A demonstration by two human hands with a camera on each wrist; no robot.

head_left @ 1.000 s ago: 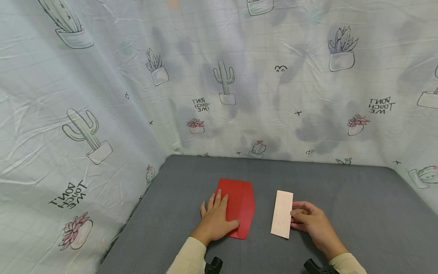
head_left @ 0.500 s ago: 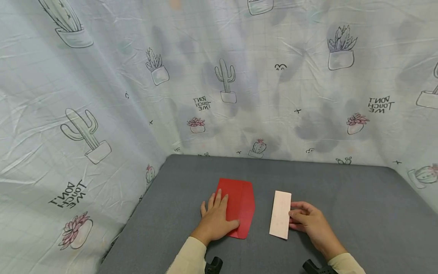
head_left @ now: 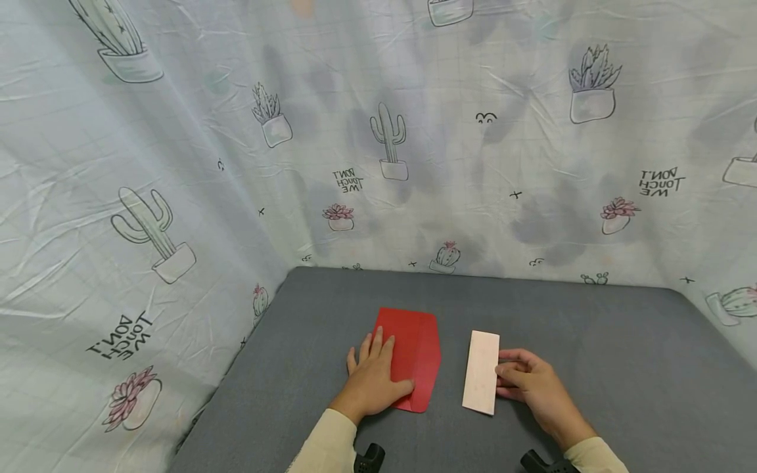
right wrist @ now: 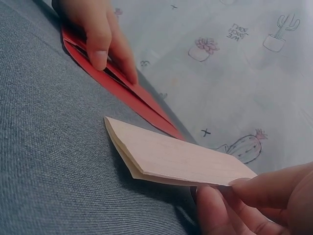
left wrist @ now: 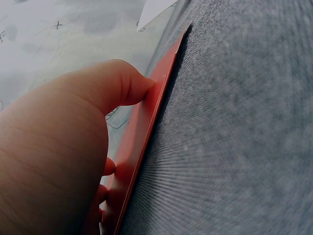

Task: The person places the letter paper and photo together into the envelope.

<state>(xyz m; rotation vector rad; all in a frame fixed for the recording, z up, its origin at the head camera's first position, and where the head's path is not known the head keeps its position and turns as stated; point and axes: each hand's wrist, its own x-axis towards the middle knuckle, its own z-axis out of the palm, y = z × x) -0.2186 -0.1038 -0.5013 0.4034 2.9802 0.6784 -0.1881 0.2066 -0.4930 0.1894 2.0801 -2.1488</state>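
Observation:
A red envelope (head_left: 408, 328) lies on the grey table, its flap toward the right. My left hand (head_left: 372, 387) rests on it with spread fingers, the thumb pressing near the flap crease. In the right wrist view a dark slit shows at the envelope's mouth (right wrist: 117, 73). Between thumb and fingers, my right hand (head_left: 535, 387) pinches the right edge of a folded, pale pink paper (head_left: 481, 373). Its layers part a little at the near end in the right wrist view. The paper is held just above the cloth, a short gap right of the envelope.
Grey cloth covers the table (head_left: 591, 328). A pale curtain (head_left: 449, 144) printed with cacti hangs behind it and along the left. Each wrist carries a black camera mount (head_left: 369, 458).
My right hand has carried the folded paper slightly left, closer to the envelope. The left hand and the envelope stay where they were.

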